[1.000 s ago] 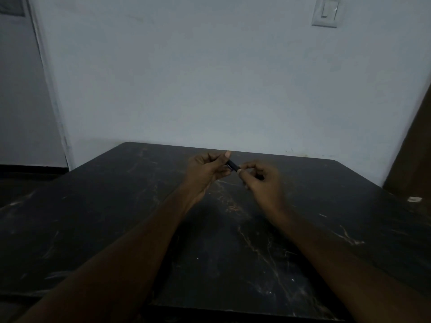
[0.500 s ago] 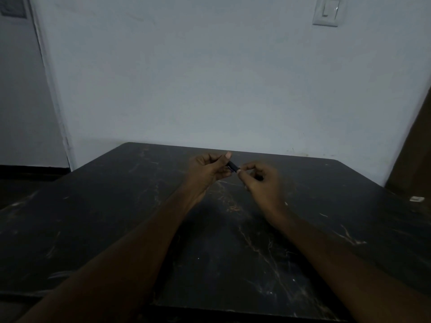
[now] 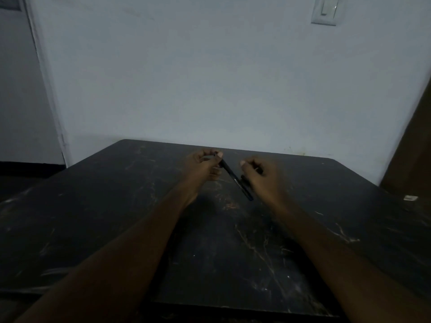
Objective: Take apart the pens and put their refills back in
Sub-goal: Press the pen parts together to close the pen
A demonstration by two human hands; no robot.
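Note:
A dark pen barrel (image 3: 235, 179) slants from upper left down to lower right above the black table (image 3: 233, 252). My left hand (image 3: 203, 169) pinches its upper end between thumb and fingers. My right hand (image 3: 261, 178) is just to the right of the barrel, a small gap away from the left hand. Its fingers are curled shut around a small dark pen piece (image 3: 257, 170) that barely shows. The dim light hides any finer detail of the parts.
The table is black with pale veins and its far edge meets a white wall. A small white object (image 3: 411, 198) lies at the table's right side. A brown door (image 3: 415, 141) stands on the right, and a light switch (image 3: 327, 9) is on the wall.
My hands were together on the pen and have drawn apart. The barrel now hangs at full length from my left hand, tilted down to the right.

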